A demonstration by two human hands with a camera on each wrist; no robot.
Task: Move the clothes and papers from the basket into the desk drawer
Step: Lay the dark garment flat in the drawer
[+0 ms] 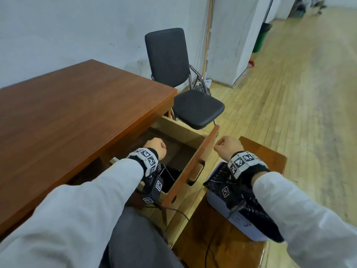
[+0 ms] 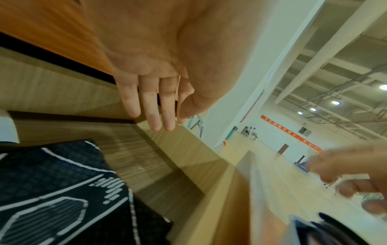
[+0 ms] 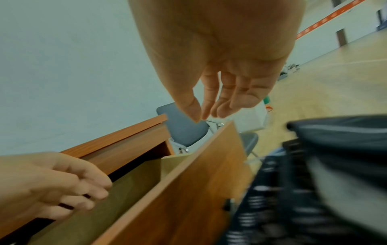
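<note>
Over the pulled-out wooden desk drawer (image 1: pixel 195 151), beneath the red-brown tabletop (image 1: pixel 77 113), left hand (image 1: pixel 155 147) hovers, grip loose and empty, black white-patterned garment (image 2: pixel 52 190) below; right hand (image 1: pixel 229 147), likewise empty, hangs above the white basket (image 1: pixel 239 221), probably for the next item.

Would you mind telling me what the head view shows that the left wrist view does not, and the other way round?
Only the head view shows the desk top, the black chair, the drawer's cut-out handle and the white basket with dark clothing under the right forearm. Only the left wrist view shows the left hand's fingers hanging straight and empty, plus the white pattern on the dark garment in the drawer. Both show the open drawer, the left hand over it, and the right hand beyond its front.
</note>
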